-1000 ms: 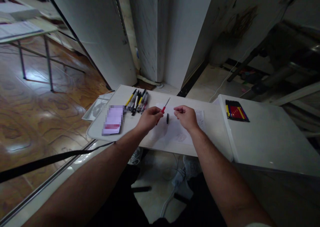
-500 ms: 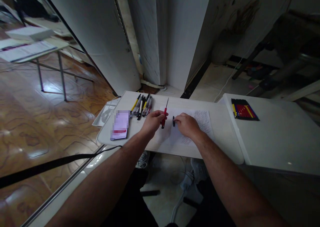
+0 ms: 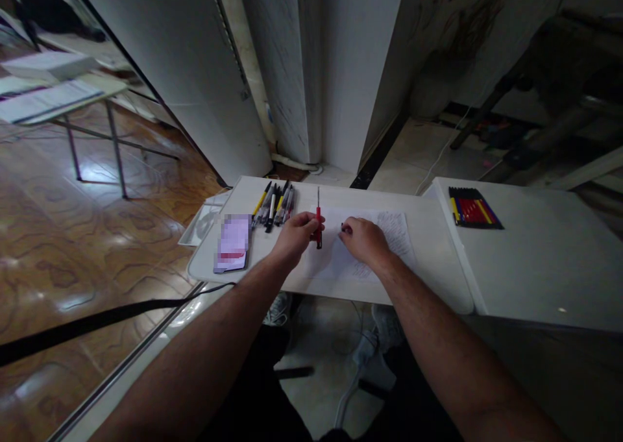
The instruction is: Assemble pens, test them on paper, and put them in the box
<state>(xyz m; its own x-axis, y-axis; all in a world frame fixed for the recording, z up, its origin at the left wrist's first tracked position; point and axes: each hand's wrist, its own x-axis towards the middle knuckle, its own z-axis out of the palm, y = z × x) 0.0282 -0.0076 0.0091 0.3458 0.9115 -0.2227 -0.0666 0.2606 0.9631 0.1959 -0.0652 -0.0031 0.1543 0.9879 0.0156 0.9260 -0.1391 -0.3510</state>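
My left hand point(image 3: 298, 235) is closed around a red screwdriver point(image 3: 318, 217), which looks slim, with a thin metal shaft pointing up and away from me and a dark lower end. In my right hand point(image 3: 364, 239) the fingertips pinch a small black piece point(image 3: 343, 226); most of it is hidden, and its kind cannot be made out. Both hands are over a sheet of paper point(image 3: 396, 234) covered in handwriting, a short gap apart. Left of my left hand lie several pens point(image 3: 275, 205) in black, yellow and clear plastic.
A phone point(image 3: 233, 244) with a lit screen lies near the left end of the white table point(image 3: 438, 260). On the adjoining white surface point(image 3: 540, 267) to the right is a pack of coloured pens point(image 3: 474, 208). A pillar point(image 3: 335, 72) stands behind the table.
The screwdriver has turned from a slight rightward lean to nearly upright. The black piece in my right hand has turned and is now mostly covered by the fingers.
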